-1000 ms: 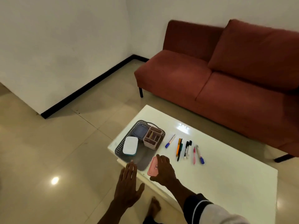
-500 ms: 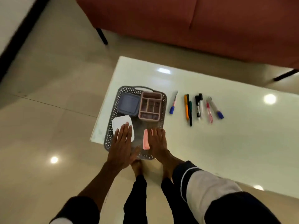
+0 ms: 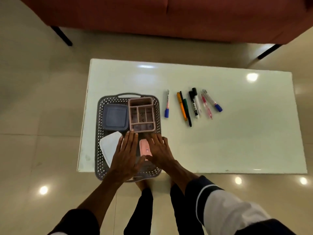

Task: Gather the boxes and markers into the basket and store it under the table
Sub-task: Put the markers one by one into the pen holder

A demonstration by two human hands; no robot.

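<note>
- Head view: I see my left hand [image 3: 126, 156] spread flat over the basket [image 3: 100, 133], gripping nothing.
- My right hand [image 3: 159, 150], fingers open, rests against the pink box [image 3: 144, 148], lying between both hands inside the basket.
- Markers [image 3: 191, 106] lie well apart on the table [image 3: 237, 141].

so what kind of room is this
Probably a living room at home: a red sofa on thin dark legs stands behind a low white coffee table, on a glossy tiled floor. The basket and markers on the table look like household tidying.
</note>
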